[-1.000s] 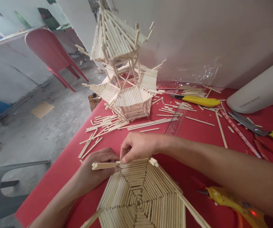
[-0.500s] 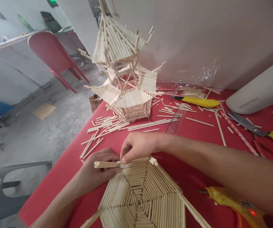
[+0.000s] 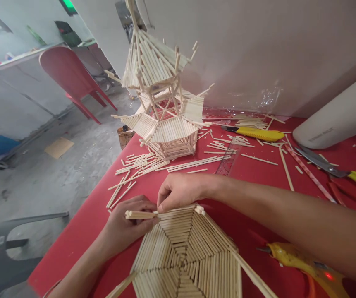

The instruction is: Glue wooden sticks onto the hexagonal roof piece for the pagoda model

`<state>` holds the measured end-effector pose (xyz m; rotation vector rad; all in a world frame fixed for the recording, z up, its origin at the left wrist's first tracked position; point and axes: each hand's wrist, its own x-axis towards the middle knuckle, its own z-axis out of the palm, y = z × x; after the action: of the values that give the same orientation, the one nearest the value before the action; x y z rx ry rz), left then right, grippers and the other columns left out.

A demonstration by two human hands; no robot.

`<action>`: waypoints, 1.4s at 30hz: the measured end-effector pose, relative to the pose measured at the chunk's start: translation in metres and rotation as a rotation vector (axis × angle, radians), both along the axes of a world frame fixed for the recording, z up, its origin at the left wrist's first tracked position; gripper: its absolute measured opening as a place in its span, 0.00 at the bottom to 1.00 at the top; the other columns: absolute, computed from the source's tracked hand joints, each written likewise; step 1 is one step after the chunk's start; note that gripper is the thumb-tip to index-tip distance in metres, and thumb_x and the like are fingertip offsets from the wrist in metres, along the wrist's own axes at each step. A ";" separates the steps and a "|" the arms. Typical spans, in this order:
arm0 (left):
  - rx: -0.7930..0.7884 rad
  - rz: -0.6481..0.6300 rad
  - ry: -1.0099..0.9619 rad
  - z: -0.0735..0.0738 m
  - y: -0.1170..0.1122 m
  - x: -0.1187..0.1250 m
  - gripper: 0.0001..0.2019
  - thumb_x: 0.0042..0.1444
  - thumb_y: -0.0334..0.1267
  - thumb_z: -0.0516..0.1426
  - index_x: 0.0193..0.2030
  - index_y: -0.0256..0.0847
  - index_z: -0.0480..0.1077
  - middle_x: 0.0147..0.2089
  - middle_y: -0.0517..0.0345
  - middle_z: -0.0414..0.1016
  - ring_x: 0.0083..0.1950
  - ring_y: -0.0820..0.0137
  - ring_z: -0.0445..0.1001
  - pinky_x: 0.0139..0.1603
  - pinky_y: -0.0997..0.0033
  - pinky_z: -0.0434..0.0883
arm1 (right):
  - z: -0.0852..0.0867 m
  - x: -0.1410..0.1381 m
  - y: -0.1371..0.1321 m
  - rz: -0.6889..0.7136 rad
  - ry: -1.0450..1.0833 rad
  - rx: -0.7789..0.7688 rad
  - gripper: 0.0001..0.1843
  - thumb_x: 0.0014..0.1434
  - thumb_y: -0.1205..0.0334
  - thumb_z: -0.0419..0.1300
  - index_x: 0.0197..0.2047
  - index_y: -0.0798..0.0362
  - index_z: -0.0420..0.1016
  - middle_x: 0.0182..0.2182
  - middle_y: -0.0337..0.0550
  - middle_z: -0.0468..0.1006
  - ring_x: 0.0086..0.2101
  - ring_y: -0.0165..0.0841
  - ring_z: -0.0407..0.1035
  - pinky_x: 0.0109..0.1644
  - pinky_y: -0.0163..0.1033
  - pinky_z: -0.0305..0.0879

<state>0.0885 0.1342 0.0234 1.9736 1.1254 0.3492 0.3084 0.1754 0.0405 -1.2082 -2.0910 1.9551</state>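
A many-sided panel of thin wooden sticks (image 3: 213, 271), laid in rings like a web, lies at the bottom centre with stick bundles jutting from its corners. My left hand (image 3: 131, 223) grips its upper left corner, fingers closed around the spot where a short stick bundle (image 3: 140, 215) juts out. At that same corner my right hand (image 3: 178, 192) pinches thumb and finger together on the panel's top edge; the pale tip of a small wooden stick (image 3: 156, 212) shows beside them. The fingertips hide most of it.
Behind stands a tiered stick pagoda (image 3: 162, 120). Loose sticks (image 3: 143, 163), a clear ruler (image 3: 227, 159), a yellow cutter (image 3: 260, 133), scissors (image 3: 329, 167) and a white cylinder (image 3: 335, 114) lie on the red table (image 3: 81, 219). A lit glue gun (image 3: 302, 260) sits near my right forearm.
The view has shifted very slightly. Both hands keep their hold at the panel's upper left corner, and nothing has visibly been let go or moved.
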 end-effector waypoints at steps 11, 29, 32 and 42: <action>0.026 0.060 0.018 -0.005 -0.008 0.003 0.09 0.58 0.38 0.58 0.31 0.37 0.76 0.30 0.55 0.74 0.28 0.74 0.70 0.26 0.77 0.65 | -0.003 -0.002 0.000 -0.030 0.008 -0.020 0.13 0.48 0.65 0.63 0.38 0.56 0.83 0.30 0.39 0.80 0.30 0.27 0.69 0.30 0.29 0.62; 0.108 0.033 -0.077 -0.028 -0.011 -0.005 0.09 0.58 0.36 0.57 0.29 0.36 0.72 0.27 0.61 0.66 0.26 0.77 0.61 0.25 0.77 0.59 | -0.014 -0.003 0.001 -0.096 0.074 -0.072 0.08 0.46 0.63 0.68 0.33 0.54 0.85 0.27 0.36 0.80 0.30 0.28 0.69 0.37 0.31 0.63; 0.115 0.007 -0.078 -0.028 -0.010 -0.005 0.10 0.59 0.36 0.56 0.27 0.36 0.70 0.25 0.63 0.63 0.26 0.77 0.61 0.26 0.77 0.58 | -0.017 -0.004 0.002 -0.090 0.087 -0.088 0.10 0.45 0.61 0.69 0.34 0.54 0.85 0.27 0.37 0.80 0.30 0.28 0.69 0.38 0.33 0.64; 0.182 0.031 -0.103 -0.027 -0.012 -0.003 0.09 0.56 0.33 0.57 0.25 0.37 0.69 0.24 0.63 0.64 0.25 0.78 0.59 0.24 0.77 0.55 | -0.012 -0.005 0.000 -0.101 0.078 -0.115 0.10 0.45 0.62 0.69 0.34 0.53 0.85 0.28 0.37 0.81 0.32 0.28 0.70 0.39 0.32 0.64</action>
<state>0.0858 0.1221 -0.0034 2.0714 1.0917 0.5818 0.3036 0.1757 0.0280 -1.2090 -1.8664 2.0665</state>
